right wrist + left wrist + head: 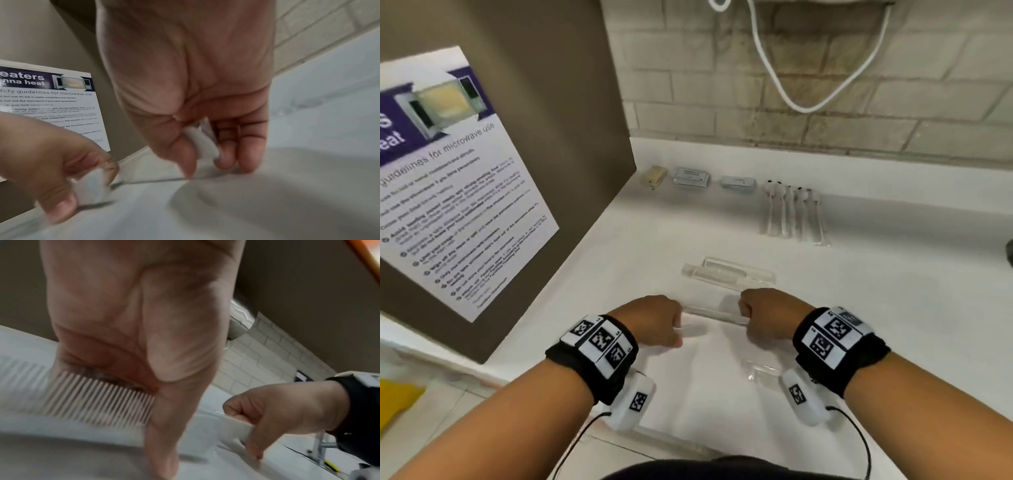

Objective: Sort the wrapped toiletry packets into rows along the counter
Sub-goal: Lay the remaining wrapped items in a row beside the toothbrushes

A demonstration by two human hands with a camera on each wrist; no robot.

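Both hands pinched one wrapped comb (717, 313): left hand (654, 322) at 9 o'clock, right hand (763, 317) at 3. The slick wrapper could have slipped, knocking the two combs (729, 274) at 12 askew

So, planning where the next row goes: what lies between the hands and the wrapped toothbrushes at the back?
Two wrapped combs lie on the counter there, in the head view.

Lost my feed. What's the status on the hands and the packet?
Both hands, left and right, grip one comb packet by its ends. Two more comb packets just beyond.
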